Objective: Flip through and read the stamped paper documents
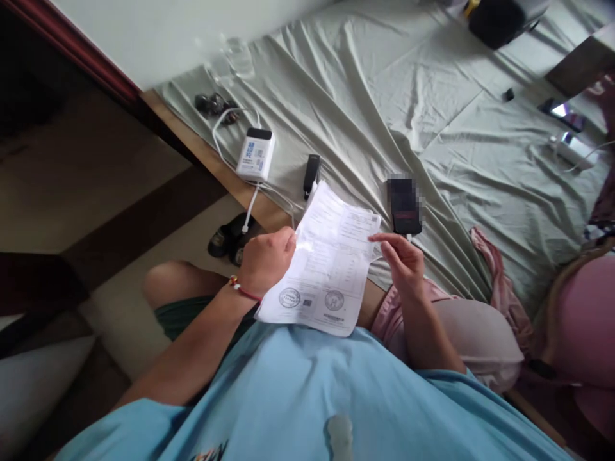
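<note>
A creased printed document (331,262) with round stamps near its lower edge is spread above my lap; it looks like more than one sheet. Its left edge is gripped by my left hand (268,259), which is closed and wears a red string bracelet. On the opposite side, my right hand (406,259) pinches the right edge between index finger and thumb. Just past the top of the document lies a slim black object (312,174), perhaps a stapler. A dark phone (404,205) rests beyond my right hand.
A white power bank (256,153) with cables lies near the bed's wooden edge, beside dark sunglasses (216,105). Clear cups (239,57) stand by the wall. Rumpled pale green sheet (355,96) covers the bed. A black bag (502,22) and lit phones are farther right.
</note>
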`<state>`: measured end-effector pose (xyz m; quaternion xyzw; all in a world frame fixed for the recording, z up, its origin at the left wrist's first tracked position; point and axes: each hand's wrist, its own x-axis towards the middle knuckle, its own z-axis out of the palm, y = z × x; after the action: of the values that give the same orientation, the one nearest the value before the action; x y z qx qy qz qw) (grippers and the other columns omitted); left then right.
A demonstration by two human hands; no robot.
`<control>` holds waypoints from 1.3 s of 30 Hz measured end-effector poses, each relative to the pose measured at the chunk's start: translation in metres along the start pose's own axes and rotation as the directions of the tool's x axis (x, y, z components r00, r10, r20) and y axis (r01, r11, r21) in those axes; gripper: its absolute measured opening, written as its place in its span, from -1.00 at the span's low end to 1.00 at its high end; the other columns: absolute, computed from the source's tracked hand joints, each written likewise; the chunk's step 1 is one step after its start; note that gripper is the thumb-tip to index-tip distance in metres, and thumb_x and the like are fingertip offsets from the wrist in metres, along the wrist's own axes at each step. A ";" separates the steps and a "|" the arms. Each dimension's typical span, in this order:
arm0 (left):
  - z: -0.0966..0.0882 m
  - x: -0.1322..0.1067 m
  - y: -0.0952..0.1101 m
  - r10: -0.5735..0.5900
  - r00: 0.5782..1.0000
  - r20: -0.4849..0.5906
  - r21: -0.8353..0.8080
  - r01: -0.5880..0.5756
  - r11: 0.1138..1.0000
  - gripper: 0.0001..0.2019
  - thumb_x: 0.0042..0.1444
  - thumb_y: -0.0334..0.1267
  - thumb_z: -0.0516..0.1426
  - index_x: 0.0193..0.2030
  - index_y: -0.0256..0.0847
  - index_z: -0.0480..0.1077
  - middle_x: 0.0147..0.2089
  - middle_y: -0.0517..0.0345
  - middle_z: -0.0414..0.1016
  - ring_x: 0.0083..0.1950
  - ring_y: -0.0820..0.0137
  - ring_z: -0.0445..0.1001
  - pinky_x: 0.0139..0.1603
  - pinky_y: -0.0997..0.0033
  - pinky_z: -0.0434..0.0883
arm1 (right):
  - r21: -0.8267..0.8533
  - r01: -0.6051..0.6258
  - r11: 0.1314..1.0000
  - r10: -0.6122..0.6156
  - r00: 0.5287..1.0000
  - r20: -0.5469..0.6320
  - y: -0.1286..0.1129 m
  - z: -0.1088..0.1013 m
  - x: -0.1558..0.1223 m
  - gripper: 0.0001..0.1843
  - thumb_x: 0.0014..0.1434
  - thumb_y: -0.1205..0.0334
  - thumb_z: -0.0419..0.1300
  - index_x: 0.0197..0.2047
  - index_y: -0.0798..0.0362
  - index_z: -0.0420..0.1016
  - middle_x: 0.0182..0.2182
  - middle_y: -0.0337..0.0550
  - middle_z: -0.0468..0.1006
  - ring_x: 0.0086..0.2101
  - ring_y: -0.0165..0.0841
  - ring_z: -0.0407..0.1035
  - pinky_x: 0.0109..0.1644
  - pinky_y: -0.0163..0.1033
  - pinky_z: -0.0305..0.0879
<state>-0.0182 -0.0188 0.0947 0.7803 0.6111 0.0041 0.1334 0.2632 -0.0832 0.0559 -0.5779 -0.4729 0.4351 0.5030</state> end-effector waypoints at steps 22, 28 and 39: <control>0.045 -0.004 -0.015 -0.137 0.984 -0.117 -0.950 -0.070 0.305 -0.60 0.26 0.15 0.16 -0.28 -0.20 0.38 -0.33 0.16 0.37 -0.33 0.42 0.29 -0.29 0.47 0.30 | 0.387 -0.236 0.892 0.244 0.969 0.028 0.022 0.020 0.011 -0.51 0.15 -0.15 0.33 0.04 -0.04 0.56 -0.18 -0.12 0.69 -0.14 -0.17 0.59 -0.12 -0.08 0.56; 0.069 0.001 -0.011 -0.155 0.987 -0.050 -0.979 -0.017 0.202 -0.55 0.22 0.21 0.18 -0.20 -0.22 0.40 -0.27 0.15 0.46 -0.21 0.39 0.43 -0.14 0.43 0.41 | 0.321 -0.140 0.937 0.162 0.986 -0.043 0.028 0.018 0.009 -0.51 0.19 -0.15 0.29 0.09 -0.09 0.56 -0.11 -0.13 0.69 -0.03 -0.14 0.55 -0.06 -0.06 0.56; 0.049 -0.002 0.011 0.081 0.962 0.259 -0.958 0.267 -0.104 -0.53 0.00 0.00 0.42 -0.06 -0.31 0.58 -0.01 -0.13 0.62 0.02 0.05 0.60 0.14 0.01 0.54 | 0.327 -0.223 0.918 0.298 0.934 -0.199 0.035 0.021 0.004 -0.50 0.15 -0.24 0.27 0.03 -0.12 0.60 -0.02 -0.15 0.67 0.03 -0.15 0.54 0.04 -0.03 0.55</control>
<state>-0.0002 -0.0330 0.0502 0.3730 0.4390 0.3535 0.7370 0.2471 -0.0778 0.0186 -0.6025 -0.2542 0.4905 0.5761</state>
